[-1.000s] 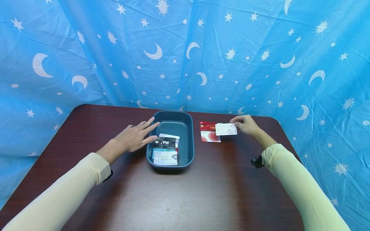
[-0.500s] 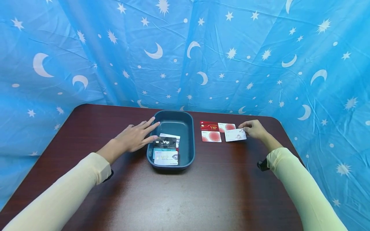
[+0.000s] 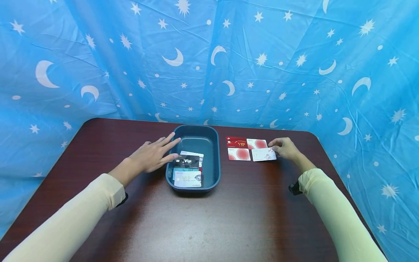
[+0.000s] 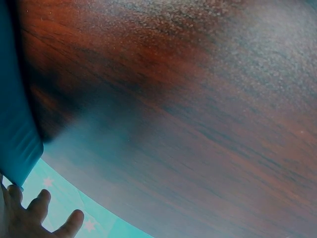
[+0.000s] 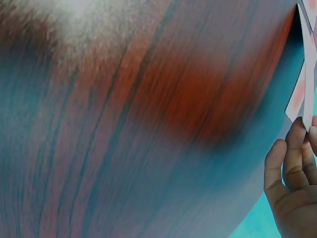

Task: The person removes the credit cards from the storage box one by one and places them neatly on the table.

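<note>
In the head view my right hand (image 3: 285, 148) pinches the right edge of a white card (image 3: 263, 154), also seen edge-on as a thin white card (image 5: 309, 74) in the right wrist view. Left of it lie a red VIP card (image 3: 236, 142) and two white cards with red circles, one behind (image 3: 257, 144) and one beside it (image 3: 239, 154). My left hand (image 3: 151, 155) rests with spread fingers over the left rim of a dark blue tray (image 3: 214, 160). Inside the tray overlap a black Vip card (image 3: 187, 161), a white VIP card (image 3: 188, 179) and other partly covered cards.
A dark brown wooden table (image 3: 203, 225) carries everything. Behind and beside it hangs a blue curtain (image 3: 196, 72) with white moons and stars, reaching down to the table's far edge.
My right hand has moved the white card right and toward me, uncovering the card with a red circle behind it, then slightly back left. My left hand has stayed in place.
</note>
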Demonstrator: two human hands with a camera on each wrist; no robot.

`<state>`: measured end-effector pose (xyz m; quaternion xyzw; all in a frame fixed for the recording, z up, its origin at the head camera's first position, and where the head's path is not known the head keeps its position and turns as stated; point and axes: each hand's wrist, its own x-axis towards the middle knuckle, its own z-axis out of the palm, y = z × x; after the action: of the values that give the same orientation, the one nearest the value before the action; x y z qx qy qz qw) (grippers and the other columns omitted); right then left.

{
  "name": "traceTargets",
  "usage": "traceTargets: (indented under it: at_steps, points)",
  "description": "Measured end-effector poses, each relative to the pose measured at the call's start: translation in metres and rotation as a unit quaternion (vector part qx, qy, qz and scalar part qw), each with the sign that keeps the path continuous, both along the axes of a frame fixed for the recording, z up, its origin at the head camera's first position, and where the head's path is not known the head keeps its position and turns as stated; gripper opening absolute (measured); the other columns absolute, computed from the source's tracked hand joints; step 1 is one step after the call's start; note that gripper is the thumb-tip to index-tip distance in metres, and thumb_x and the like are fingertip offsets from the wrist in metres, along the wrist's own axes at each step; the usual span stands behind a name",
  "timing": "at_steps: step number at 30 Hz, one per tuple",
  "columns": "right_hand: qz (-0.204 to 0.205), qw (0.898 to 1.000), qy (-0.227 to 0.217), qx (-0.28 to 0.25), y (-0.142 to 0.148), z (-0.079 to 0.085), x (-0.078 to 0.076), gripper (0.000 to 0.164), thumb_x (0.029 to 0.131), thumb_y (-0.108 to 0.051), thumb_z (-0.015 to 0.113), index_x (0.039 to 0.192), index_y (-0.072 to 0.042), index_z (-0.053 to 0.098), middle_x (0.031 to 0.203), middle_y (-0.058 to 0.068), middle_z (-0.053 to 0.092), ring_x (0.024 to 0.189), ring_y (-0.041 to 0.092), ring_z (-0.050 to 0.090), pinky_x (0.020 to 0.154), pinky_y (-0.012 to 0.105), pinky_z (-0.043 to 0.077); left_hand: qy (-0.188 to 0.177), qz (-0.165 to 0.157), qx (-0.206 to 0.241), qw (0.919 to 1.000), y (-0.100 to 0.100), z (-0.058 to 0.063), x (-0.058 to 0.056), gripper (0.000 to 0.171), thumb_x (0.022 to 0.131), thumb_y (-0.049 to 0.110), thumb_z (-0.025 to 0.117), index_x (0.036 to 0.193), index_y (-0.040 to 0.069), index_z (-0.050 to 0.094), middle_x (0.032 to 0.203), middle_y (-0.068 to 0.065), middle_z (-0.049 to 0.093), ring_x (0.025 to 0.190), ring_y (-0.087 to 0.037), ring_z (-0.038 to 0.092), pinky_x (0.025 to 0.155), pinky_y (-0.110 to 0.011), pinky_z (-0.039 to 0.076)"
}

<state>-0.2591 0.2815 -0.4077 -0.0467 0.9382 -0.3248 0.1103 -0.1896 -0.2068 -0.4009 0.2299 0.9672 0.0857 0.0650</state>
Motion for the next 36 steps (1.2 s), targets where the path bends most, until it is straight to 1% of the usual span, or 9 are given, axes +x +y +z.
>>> traceTargets:
  at_steps: [4, 8, 17, 24, 30, 36]
  points:
    - [-0.006, 1.000, 0.001, 0.014, -0.003, -0.002, 0.001, 0.021, 0.099, 0.003, 0.053, 0.115, 0.010, 0.064, 0.101, 0.023, 0.063, 0.084, 0.026, 0.057, 0.070, 0.029, 0.054, 0.000, 0.000, 0.001, 1.0000, 0.000, -0.001, 0.000, 0.067, 0.104, 0.049, 0.045, 0.160, 0.018, 0.024, 0.165, -0.017, 0.016, 0.143, -0.045, 0.030, 0.105, -0.072, 0.029]
    - [-0.011, 1.000, -0.005, 0.016, -0.005, -0.002, 0.002, 0.022, 0.098, 0.001, 0.056, 0.116, 0.009, 0.063, 0.098, 0.021, 0.063, 0.083, 0.027, 0.057, 0.069, 0.028, 0.055, -0.002, 0.001, 0.001, 1.0000, 0.000, -0.002, -0.001, 0.067, 0.103, 0.050, 0.044, 0.160, 0.018, 0.024, 0.165, -0.016, 0.016, 0.143, -0.045, 0.030, 0.105, -0.072, 0.029]
    - [-0.012, 1.000, -0.008, 0.025, -0.006, -0.008, 0.001, 0.025, 0.097, -0.002, 0.059, 0.120, 0.008, 0.062, 0.103, 0.023, 0.065, 0.084, 0.027, 0.059, 0.069, 0.030, 0.056, 0.001, 0.001, -0.003, 1.0000, 0.000, -0.002, -0.001, 0.067, 0.104, 0.049, 0.044, 0.160, 0.018, 0.023, 0.165, -0.016, 0.015, 0.144, -0.044, 0.030, 0.105, -0.072, 0.028]
    - [-0.010, 1.000, -0.006, 0.029, -0.008, -0.008, 0.002, 0.024, 0.097, -0.003, 0.059, 0.119, 0.007, 0.063, 0.100, 0.020, 0.065, 0.081, 0.025, 0.059, 0.066, 0.027, 0.053, 0.001, 0.002, -0.005, 1.0000, 0.000, -0.003, -0.001, 0.067, 0.104, 0.049, 0.044, 0.160, 0.018, 0.023, 0.165, -0.016, 0.015, 0.144, -0.044, 0.030, 0.105, -0.072, 0.029]
    - [-0.012, 0.999, -0.010, 0.030, -0.010, -0.007, 0.004, 0.022, 0.098, -0.005, 0.059, 0.116, 0.007, 0.063, 0.096, 0.019, 0.066, 0.075, 0.023, 0.060, 0.062, 0.027, 0.051, 0.002, 0.001, -0.002, 1.0000, -0.001, -0.003, -0.001, 0.067, 0.104, 0.049, 0.044, 0.160, 0.018, 0.024, 0.165, -0.016, 0.016, 0.143, -0.044, 0.031, 0.105, -0.072, 0.030]
    - [-0.029, 0.999, -0.014, 0.021, -0.011, -0.005, 0.004, 0.024, 0.100, -0.008, 0.055, 0.117, 0.007, 0.063, 0.102, 0.022, 0.067, 0.079, 0.025, 0.067, 0.062, 0.027, 0.051, 0.003, 0.004, -0.002, 1.0000, 0.001, -0.002, 0.000, 0.067, 0.104, 0.049, 0.044, 0.160, 0.018, 0.025, 0.165, -0.016, 0.016, 0.143, -0.045, 0.031, 0.105, -0.072, 0.028]
